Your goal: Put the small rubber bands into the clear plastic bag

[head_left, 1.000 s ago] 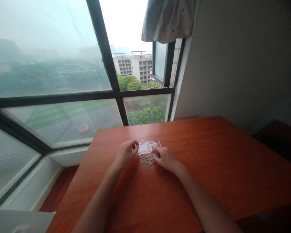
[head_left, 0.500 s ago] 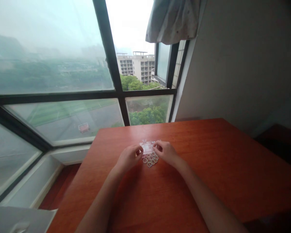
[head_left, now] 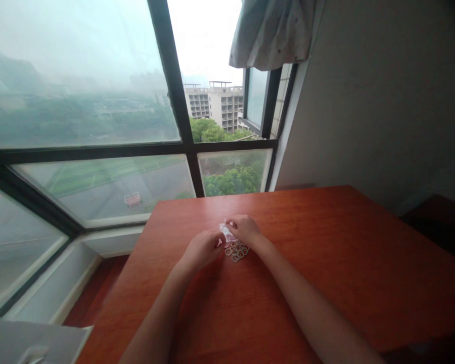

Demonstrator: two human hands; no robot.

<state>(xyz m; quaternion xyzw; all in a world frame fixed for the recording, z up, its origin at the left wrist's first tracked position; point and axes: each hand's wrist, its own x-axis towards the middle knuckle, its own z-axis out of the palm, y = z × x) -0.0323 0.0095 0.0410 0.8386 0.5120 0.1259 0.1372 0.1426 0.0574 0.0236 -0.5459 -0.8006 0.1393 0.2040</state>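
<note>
A small, clear, shiny plastic bag (head_left: pixel 228 234) lies on the table between my hands. My left hand (head_left: pixel 207 246) is closed at the bag's near left edge, thumb and fingers pinched against it. Over the far right part of the bag is my right hand (head_left: pixel 244 229), its fingertips pinched together; whatever they hold is too small to tell. The right hand covers part of the bag. Just on the near side of the bag sits a loose pile of several pale rings (head_left: pixel 235 251), some overlapping.
The reddish-brown wooden table (head_left: pixel 326 242) reaches to the window (head_left: pixel 98 187) at the far side and a grey wall (head_left: pixel 364 101) at the right. A curtain (head_left: pixel 275 35) hangs above. Something white (head_left: pixel 34 344) stands at the lower left.
My right hand has moved left across the bag, closer to my left hand, and now covers its right side. My left hand has barely moved. The ring pile looks unchanged.
</note>
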